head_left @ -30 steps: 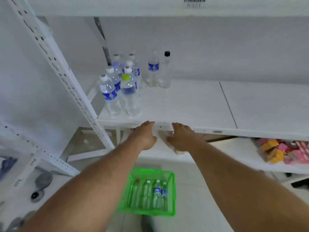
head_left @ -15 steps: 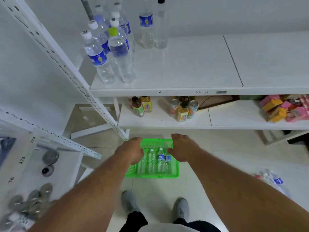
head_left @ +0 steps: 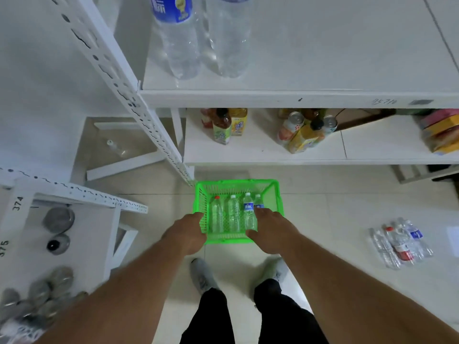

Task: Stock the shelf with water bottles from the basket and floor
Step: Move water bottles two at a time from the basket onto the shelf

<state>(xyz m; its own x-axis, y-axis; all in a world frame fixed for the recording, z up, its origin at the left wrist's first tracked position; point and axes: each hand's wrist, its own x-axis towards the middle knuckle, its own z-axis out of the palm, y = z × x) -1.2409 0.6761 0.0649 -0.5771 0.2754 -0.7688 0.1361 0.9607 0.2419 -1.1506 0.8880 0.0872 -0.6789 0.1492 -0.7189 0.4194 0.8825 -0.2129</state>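
A green plastic basket [head_left: 270, 188] sits on the tiled floor in front of my feet, with several water bottles lying side by side in it, one with a red cap [head_left: 216, 217]. My left hand [head_left: 188, 232] hovers over the basket's left wall, fingers curled down, holding nothing. My right hand [head_left: 270, 230] reaches over the basket's right side, covering the rightmost bottle; whether it grips it is hidden. More bottles [head_left: 401, 242] lie on the floor at right. Water bottles [head_left: 182, 45] stand upright on the white shelf [head_left: 323, 98] above.
The lower shelf [head_left: 248, 155] holds drink bottles and cans [head_left: 304, 131] and coloured boxes at far right. A slotted white upright [head_left: 139, 115] runs diagonally beside the basket. A second rack with round grey items [head_left: 58, 219] stands at left. My shoes are just behind the basket.
My view has tipped down from the shelf to the floor. Both hands have dropped from the shelf's front edge down to the green basket.
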